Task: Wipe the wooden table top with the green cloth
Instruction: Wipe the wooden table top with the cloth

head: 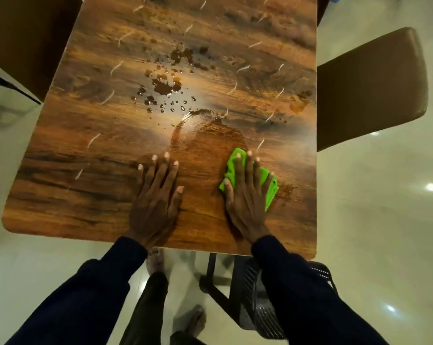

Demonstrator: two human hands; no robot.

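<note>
**A:** Right hand (pixel 247 195) flat on the green cloth (pixel 271 192), near the front right of the tabletop (pixel 73 170). Its fingers (pixel 239 168) are straight and spread, pressing down, not gripping.

**B:** And the left hand (pixel 155 202) lies beside it on bare wood, fingers apart, holding nothing.

**A:** That cloth looks soft, light and bunched. It'll likely ride up unless the palm pins its middle.

**B:** Agreed. The brown spill (pixel 164 87) sits farther out, beyond a wet smear (pixel 198 135). Once soaked, the cloth should drag heavier, I'd guess.
</note>
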